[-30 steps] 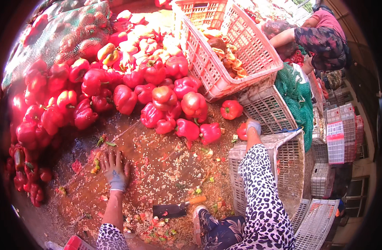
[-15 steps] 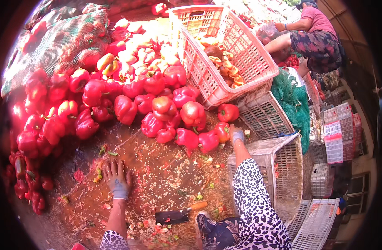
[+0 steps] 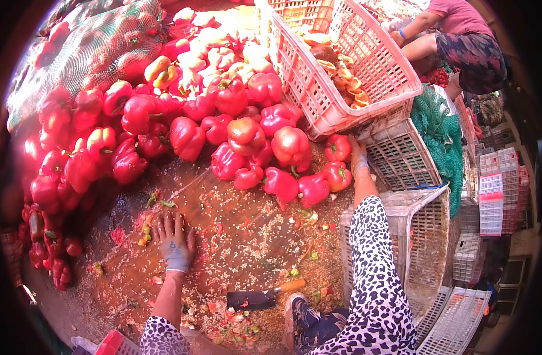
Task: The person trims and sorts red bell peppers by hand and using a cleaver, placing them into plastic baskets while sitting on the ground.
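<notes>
My left hand (image 3: 175, 241) lies flat with fingers spread on a brown surface (image 3: 223, 222) scattered with pale seeds and pepper scraps. It wears a grey-coated glove that leaves the fingers bare. My right hand (image 3: 359, 157), gloved alike, reaches out beside a red bell pepper (image 3: 338, 148), between it and a grimy crate (image 3: 401, 155). Its fingers look stretched out, partly lost against the pepper and crate, and I see nothing held. Another red pepper (image 3: 337, 176) sits just nearer. A broad dark-bladed knife (image 3: 251, 300) with a wooden handle lies near my shoe.
A heap of red peppers (image 3: 188, 138) spreads across the far left, below a net-covered pile (image 3: 99, 53). A pink crate (image 3: 371, 109) of pepper scraps stands atop the grimy one. Nearer is a tipped pale crate (image 3: 374, 228). Green netting (image 3: 439, 127) hangs at right; a co-worker (image 3: 466, 50) bends beyond.
My right hand has moved farther out, from beside the nearer pepper to the pepper by the crate. My left hand stays flat on the surface. The whole view has shifted slightly.
</notes>
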Motion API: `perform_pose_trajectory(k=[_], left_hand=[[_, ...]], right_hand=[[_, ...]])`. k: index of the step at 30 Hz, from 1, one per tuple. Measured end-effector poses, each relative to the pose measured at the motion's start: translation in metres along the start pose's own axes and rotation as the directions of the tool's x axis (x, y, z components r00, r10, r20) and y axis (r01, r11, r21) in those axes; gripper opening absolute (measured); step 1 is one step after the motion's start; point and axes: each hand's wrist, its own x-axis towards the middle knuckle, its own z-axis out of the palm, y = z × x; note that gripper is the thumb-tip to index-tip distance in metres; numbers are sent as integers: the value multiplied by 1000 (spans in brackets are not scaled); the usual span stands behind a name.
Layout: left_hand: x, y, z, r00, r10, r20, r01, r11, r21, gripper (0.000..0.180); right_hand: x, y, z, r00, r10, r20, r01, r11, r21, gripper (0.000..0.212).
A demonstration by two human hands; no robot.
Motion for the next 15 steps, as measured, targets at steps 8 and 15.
perform_pose_trajectory(k=[8, 15], left_hand=[[0, 4, -2, 999, -11, -30, 11, 1000, -11, 58], [-1, 10, -3, 1000, -10, -13, 10, 999, -37, 57]], right_hand=[[-85, 1, 5, 790, 390, 472, -455, 890, 25, 50], [-161, 5, -18, 899, -19, 437, 164, 941, -296, 31]])
